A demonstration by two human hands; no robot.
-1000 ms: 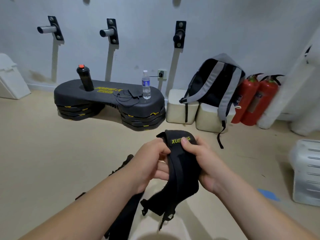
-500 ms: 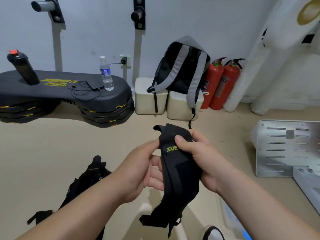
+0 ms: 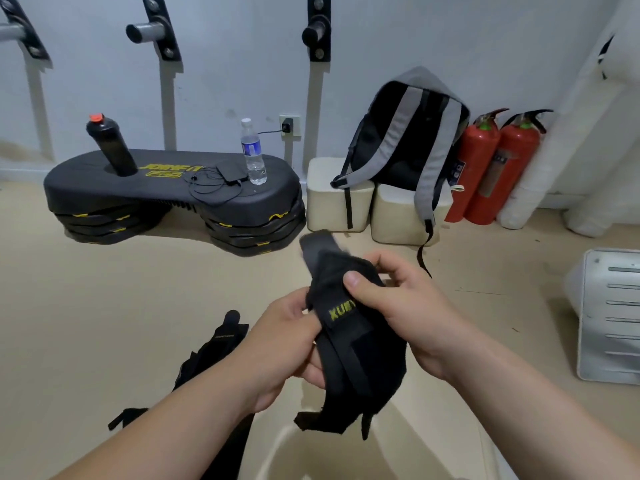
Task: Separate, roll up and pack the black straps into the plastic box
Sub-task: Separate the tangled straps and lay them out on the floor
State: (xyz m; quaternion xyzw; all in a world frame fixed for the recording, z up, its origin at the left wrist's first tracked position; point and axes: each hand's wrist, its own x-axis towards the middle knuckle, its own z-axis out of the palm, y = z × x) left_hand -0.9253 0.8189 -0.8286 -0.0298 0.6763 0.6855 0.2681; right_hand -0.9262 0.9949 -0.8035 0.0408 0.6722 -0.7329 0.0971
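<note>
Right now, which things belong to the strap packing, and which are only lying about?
Job: the held strap, left hand, right hand, strap pile on floor, pale box below.
Lying about: backpack, fire extinguishers, water bottle, black bottle, step platform.

A pale wall with 3 metal pegs rises beyond both hands, over a beige floor. Well beyond the left hand lies a black platform carrying a dark bottle and a water bottle. Beyond the right hand, a backpack sits on 2 cream blocks, beside 2 red extinguishers. Right of that hand stands a white slotted panel.
</note>
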